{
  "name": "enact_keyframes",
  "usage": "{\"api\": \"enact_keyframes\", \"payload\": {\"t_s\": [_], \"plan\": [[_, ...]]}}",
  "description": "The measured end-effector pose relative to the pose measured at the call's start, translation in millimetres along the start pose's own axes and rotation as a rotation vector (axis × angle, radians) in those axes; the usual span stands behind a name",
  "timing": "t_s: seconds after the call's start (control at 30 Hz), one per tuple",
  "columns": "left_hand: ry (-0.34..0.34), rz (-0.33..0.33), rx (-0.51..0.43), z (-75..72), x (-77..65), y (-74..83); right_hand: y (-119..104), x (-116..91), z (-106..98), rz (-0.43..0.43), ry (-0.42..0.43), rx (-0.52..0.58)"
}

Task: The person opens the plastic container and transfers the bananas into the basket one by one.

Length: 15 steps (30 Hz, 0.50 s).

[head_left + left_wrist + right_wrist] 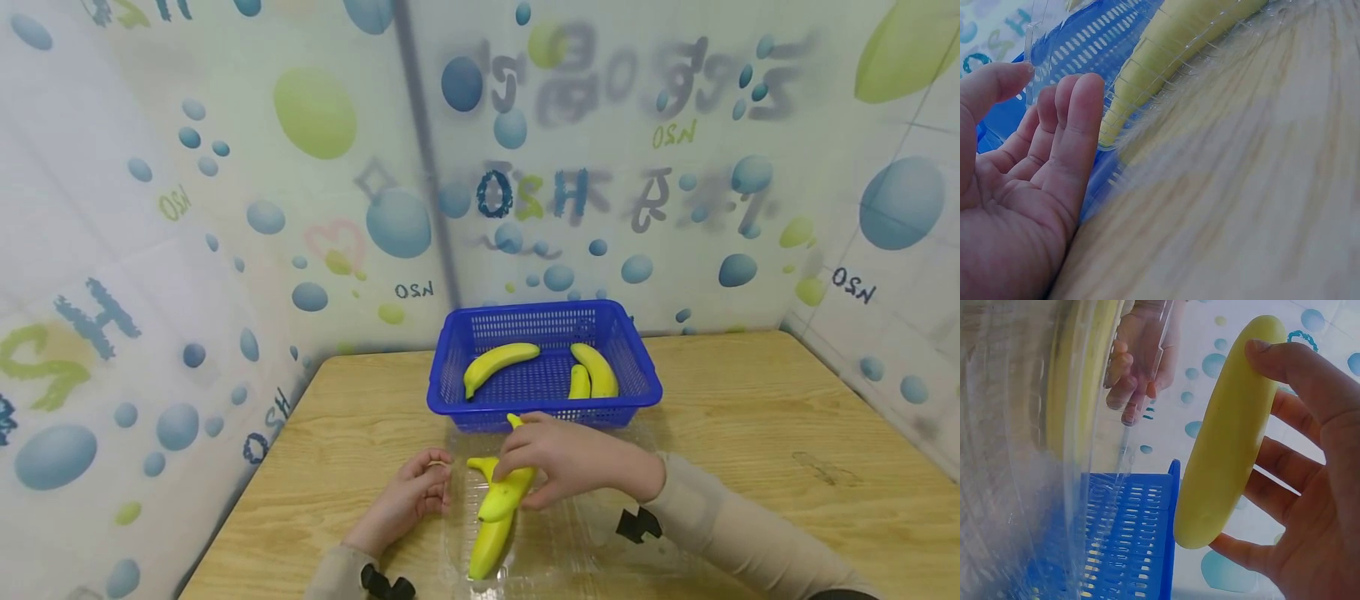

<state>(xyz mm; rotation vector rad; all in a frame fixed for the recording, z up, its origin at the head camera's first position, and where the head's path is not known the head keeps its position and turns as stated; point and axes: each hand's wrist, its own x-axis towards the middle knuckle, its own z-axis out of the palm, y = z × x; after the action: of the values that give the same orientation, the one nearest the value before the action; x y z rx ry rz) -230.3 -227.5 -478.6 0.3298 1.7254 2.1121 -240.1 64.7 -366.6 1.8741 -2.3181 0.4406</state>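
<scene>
My right hand [577, 458] grips a yellow banana [1229, 437] between thumb and fingers, above a clear plastic container [551, 558]. Below it, partly covered in the head view, another banana [490, 552] lies in the container. My left hand [405, 500] is at the container's left edge, palm facing it, fingers slightly bent and thumb apart. In the left wrist view its thumb tip [1022, 72] is close to the plastic rim; whether it touches cannot be told. Through the plastic wall the lying banana [1166, 50] shows.
Behind the container stands a blue basket [441, 375] with one banana [498, 362] at its left and two more, a long one [597, 371] and a partly hidden one [579, 382], at its right. Printed curtains [337, 208] surround the wooden table [750, 400].
</scene>
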Motion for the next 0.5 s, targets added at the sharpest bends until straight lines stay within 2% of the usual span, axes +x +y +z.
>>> {"api": "enact_keyframes", "payload": {"t_s": [0.5], "plan": [[0.016,-0.017,0.003,0.1,-0.2,-0.1,2.0,3.5,-7.8,0.016,0.005,-0.016]]}}
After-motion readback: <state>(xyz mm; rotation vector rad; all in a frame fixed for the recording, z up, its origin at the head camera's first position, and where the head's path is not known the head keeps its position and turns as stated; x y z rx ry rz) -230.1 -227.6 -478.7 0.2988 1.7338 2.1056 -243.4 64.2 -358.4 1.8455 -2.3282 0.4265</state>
